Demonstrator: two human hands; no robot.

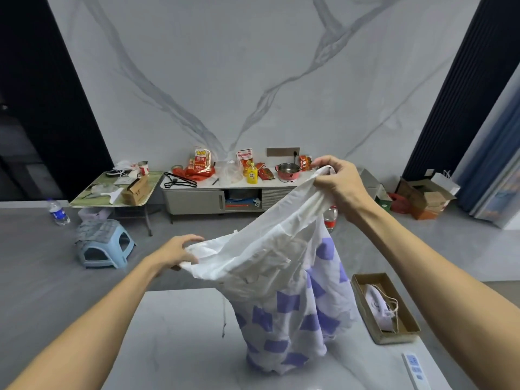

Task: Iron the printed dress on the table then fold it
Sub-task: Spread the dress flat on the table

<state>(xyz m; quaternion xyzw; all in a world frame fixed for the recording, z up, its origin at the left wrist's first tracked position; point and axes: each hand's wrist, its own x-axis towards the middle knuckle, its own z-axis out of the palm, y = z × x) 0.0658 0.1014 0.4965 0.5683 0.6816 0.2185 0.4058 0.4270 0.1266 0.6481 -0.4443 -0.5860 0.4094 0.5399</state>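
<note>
I hold the printed dress [284, 302] up above the marble table [180, 342]. It is white with purple squares, and its white lining shows at the top. My right hand [336, 178] grips the upper edge high on the right. My left hand [180, 251] holds the lower left part of that edge, fingers partly spread over the cloth. The hem bunches on the tabletop. A small white iron [378, 308] with its cord lies in a shallow cardboard box [405, 330] at the table's right side.
A white power strip [416, 368] lies at the table's front right. Beyond the table are a blue stool [105, 246], a water bottle [58, 212], a folding table [112, 190] with clutter, a low cabinet [213, 197] with snacks and a pot, and cardboard boxes [425, 198] on the right.
</note>
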